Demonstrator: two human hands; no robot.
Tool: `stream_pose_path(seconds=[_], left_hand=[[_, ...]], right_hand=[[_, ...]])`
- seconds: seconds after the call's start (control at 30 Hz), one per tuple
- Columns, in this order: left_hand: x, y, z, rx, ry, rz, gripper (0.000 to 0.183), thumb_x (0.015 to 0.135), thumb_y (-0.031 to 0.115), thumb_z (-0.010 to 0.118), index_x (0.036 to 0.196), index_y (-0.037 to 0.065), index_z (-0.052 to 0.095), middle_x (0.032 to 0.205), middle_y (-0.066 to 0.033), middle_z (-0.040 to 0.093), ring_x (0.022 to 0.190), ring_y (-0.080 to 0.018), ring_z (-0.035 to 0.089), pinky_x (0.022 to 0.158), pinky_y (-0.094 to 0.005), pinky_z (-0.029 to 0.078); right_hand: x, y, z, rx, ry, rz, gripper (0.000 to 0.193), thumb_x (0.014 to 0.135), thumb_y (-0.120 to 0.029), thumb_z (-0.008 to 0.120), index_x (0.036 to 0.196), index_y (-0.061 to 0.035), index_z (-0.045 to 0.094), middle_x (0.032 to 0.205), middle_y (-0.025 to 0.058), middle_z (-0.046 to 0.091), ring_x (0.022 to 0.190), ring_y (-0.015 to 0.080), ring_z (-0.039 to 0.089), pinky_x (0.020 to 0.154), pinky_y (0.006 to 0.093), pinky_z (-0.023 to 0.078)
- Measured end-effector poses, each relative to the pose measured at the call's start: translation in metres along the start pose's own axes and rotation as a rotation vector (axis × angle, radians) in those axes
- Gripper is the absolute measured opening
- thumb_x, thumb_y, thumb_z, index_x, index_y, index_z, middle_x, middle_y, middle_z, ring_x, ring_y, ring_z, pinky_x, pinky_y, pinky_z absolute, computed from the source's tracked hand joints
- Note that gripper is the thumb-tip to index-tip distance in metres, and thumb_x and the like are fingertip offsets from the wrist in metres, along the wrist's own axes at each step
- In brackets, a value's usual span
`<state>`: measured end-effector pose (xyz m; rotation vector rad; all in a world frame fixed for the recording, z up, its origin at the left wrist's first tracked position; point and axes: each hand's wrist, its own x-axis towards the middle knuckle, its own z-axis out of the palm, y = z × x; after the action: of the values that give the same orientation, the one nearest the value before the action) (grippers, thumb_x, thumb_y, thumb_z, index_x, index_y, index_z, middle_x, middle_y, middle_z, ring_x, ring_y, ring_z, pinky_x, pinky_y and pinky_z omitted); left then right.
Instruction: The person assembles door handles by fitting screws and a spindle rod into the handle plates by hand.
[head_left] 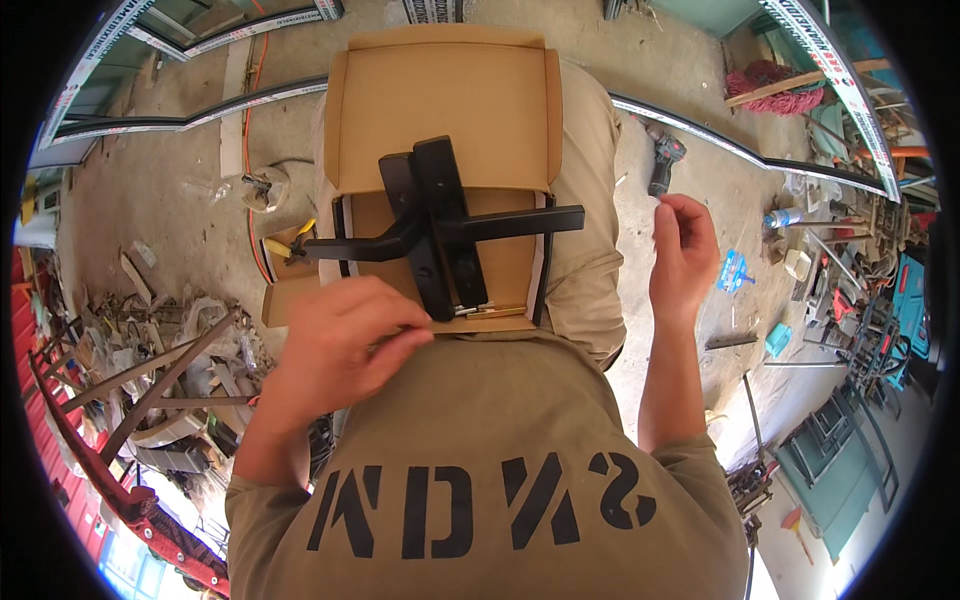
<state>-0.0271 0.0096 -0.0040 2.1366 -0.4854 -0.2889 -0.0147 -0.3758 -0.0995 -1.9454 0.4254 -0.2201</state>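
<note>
An open cardboard box [445,110] rests on my lap, its lid folded away from me. Two black door lever handles [430,235] on long plates lie crossed over it, their levers pointing out to both sides. By the plates' near ends, some small metal screws and a brass-coloured rod [500,312] lie in the box. My left hand [345,340] hovers at the box's near left corner, thumb and fingers drawn together; whatever they pinch is hidden. Off to the right, my right hand [685,250] is raised with its fingertips pinched at a tiny pale bit, too small to name.
A cordless drill [664,165] lies on the floor beyond my right hand. Yellow-handled pliers [292,243] and a bucket [266,188] are at left. A long dark frame bar [700,135] crosses ahead. Scrap is piled at left; a blue packet [735,270] lies at right.
</note>
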Motion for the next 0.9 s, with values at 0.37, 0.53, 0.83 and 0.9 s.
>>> stream_pose_path(seconds=[0.37,0.53,0.83,0.9], left_hand=[[-0.003,0.006,0.028,0.401,-0.195,-0.009,0.028,0.089,0.017,0.086,0.116,0.017,0.077,0.084,-0.006,0.062,0.079,-0.0301,0.067,0.068,-0.044,0.054],[-0.006,0.002,0.021,0.463,-0.207,-0.036,0.023,0.088,0.019,0.087,0.107,0.014,0.076,0.084,-0.0069,0.06,0.08,-0.0313,0.066,0.07,-0.0444,0.054],[-0.003,-0.001,0.039,0.538,-0.168,-0.008,0.021,0.084,0.022,0.088,0.1,0.015,0.075,0.078,-0.0029,0.061,0.071,-0.0251,0.07,0.062,-0.0403,0.054],[0.001,-0.001,0.042,0.535,-0.166,0.01,0.019,0.084,0.023,0.086,0.097,0.016,0.074,0.077,-0.0025,0.061,0.07,-0.0234,0.07,0.06,-0.0386,0.055]], right_hand=[[-0.06,-0.09,0.047,-0.536,-0.947,-0.744,0.024,0.086,-0.009,0.072,0.109,-0.0098,0.078,0.095,0.0048,0.068,0.09,0.0253,0.071,0.073,0.0377,0.06],[-0.059,-0.09,0.054,-0.621,-1.027,-0.711,0.022,0.089,-0.012,0.071,0.109,-0.0108,0.079,0.094,0.0034,0.069,0.09,0.0249,0.072,0.072,0.037,0.059],[-0.065,-0.083,0.061,-0.488,-0.876,-0.683,0.016,0.091,-0.012,0.076,0.107,-0.0122,0.079,0.085,0.0041,0.067,0.08,0.0264,0.072,0.069,0.0403,0.059],[-0.066,-0.082,0.061,-0.502,-0.855,-0.643,0.011,0.092,-0.013,0.079,0.103,-0.0118,0.077,0.084,0.0052,0.066,0.079,0.0271,0.071,0.067,0.0416,0.058]])
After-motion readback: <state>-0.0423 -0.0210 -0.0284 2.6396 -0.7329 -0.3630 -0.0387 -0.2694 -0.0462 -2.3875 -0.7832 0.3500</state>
